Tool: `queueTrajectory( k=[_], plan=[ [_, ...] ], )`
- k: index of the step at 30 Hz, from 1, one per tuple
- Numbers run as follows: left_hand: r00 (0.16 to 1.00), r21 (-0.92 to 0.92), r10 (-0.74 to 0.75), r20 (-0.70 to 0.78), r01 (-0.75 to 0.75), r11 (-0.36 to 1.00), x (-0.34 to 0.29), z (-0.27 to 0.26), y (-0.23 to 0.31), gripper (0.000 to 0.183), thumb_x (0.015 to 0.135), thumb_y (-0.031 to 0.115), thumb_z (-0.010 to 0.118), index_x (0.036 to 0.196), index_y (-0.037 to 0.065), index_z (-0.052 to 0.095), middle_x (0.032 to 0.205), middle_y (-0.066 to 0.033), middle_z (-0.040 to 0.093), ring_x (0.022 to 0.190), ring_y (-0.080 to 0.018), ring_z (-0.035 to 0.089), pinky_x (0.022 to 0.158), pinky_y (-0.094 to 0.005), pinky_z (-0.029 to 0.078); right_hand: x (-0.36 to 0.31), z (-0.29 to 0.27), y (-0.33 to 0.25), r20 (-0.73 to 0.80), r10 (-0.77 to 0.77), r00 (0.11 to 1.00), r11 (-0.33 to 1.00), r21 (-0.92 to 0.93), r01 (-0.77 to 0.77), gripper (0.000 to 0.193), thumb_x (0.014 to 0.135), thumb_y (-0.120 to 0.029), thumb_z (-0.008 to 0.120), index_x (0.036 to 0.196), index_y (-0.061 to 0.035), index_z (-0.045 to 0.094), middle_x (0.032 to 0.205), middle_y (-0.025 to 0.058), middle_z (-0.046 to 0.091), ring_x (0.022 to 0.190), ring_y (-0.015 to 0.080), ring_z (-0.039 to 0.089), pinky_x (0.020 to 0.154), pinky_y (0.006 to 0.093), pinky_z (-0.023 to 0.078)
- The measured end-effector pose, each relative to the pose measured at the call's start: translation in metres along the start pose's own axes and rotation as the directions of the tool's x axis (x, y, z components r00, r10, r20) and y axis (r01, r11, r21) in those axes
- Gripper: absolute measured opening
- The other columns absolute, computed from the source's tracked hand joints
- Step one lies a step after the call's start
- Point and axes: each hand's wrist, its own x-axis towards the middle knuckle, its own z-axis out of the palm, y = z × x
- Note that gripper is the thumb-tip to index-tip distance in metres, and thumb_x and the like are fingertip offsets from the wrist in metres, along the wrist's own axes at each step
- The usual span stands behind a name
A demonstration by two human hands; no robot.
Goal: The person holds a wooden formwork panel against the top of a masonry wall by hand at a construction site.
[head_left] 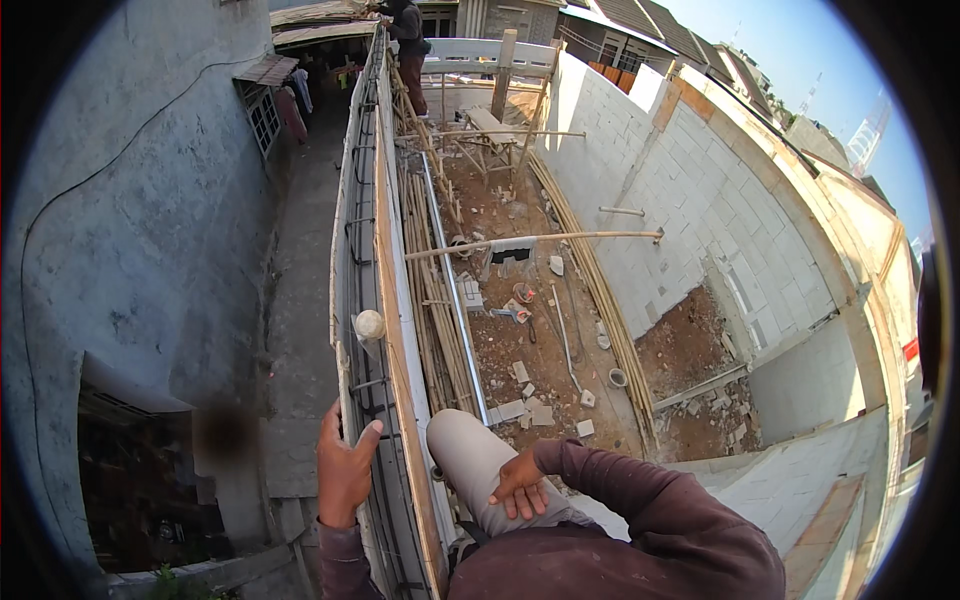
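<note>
At the lower left, my left hand (345, 465) straddles the top edge of a thin formwork board (338, 300). Its fingers are on the outer side and the thumb on the inner side. My right hand (522, 487) rests on my thigh, its fingers stretched out and holding nothing. Between the outer board and a wooden plank (398, 350) runs a narrow channel with steel rebar (383, 410) along it. Ahead of my left hand, a pale rounded object (369, 325) sits over the channel; its kind is unclear.
A co-worker (408, 45) stands at the wall's far end. Down on the right, bamboo poles (590, 290), a wooden trestle (488, 140) and broken blocks lie on the dirt. Below left runs a narrow alley (305, 250). A bamboo crossbar (560, 238) spans the room.
</note>
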Motion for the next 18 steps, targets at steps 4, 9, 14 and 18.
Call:
queueTrajectory(
  k=[4, 9, 14, 18],
  plan=[
    [1.0, 0.003, 0.006, -0.012, -0.006, 1.0, 0.0008, -0.0005, -0.0039, 0.059, 0.097, 0.019, 0.075, 0.145, -0.007, 0.053, 0.129, -0.018, 0.066, 0.115, -0.0235, 0.065, 0.103, -0.0376, 0.05, 0.0024, -0.0009, 0.0008, -0.002, 0.004, 1.0, 1.0, 0.006, -0.004, 0.073, 0.102, -0.067, 0.055, 0.117, 0.0014, 0.075, 0.094, 0.0156, 0.08, 0.074, 0.0262, 0.078, 0.066, 0.0401, 0.064],
    [1.0, 0.005, 0.015, -0.01, -0.015, 1.0, 0.0003, 0.0006, -0.0011, 0.06, 0.097, 0.019, 0.076, 0.146, -0.006, 0.053, 0.128, -0.0179, 0.066, 0.115, -0.0237, 0.065, 0.102, -0.0376, 0.05, 0.0031, -0.0014, 0.002, -0.013, 0.005, 1.0, 1.0, -0.001, -0.005, 0.073, 0.101, -0.068, 0.055, 0.116, 0.0007, 0.075, 0.095, 0.0157, 0.08, 0.075, 0.0265, 0.078, 0.067, 0.0409, 0.064],
    [1.0, -0.02, 0.01, -0.018, -0.011, 1.0, 0.0003, 0.0011, -0.0035, 0.058, 0.096, 0.019, 0.075, 0.145, -0.005, 0.054, 0.127, -0.0172, 0.067, 0.113, -0.0233, 0.065, 0.101, -0.037, 0.051, 0.0059, -0.0024, 0.0044, -0.017, 0.013, 1.0, 1.0, -0.012, -0.014, 0.072, 0.101, -0.068, 0.054, 0.117, -0.0015, 0.075, 0.096, 0.0139, 0.08, 0.076, 0.0265, 0.078, 0.067, 0.0414, 0.064],
    [1.0, -0.002, 0.02, -0.009, -0.02, 1.0, 0.0012, 0.0003, -0.0034, 0.058, 0.097, 0.019, 0.075, 0.144, -0.005, 0.054, 0.127, -0.017, 0.067, 0.113, -0.0232, 0.066, 0.101, -0.0368, 0.051, 0.0071, -0.0035, 0.0067, -0.005, 0.015, 1.0, 1.0, -0.01, -0.015, 0.071, 0.102, -0.069, 0.052, 0.118, -0.0028, 0.074, 0.096, 0.0125, 0.08, 0.076, 0.0261, 0.079, 0.067, 0.0413, 0.063]
  ],
)
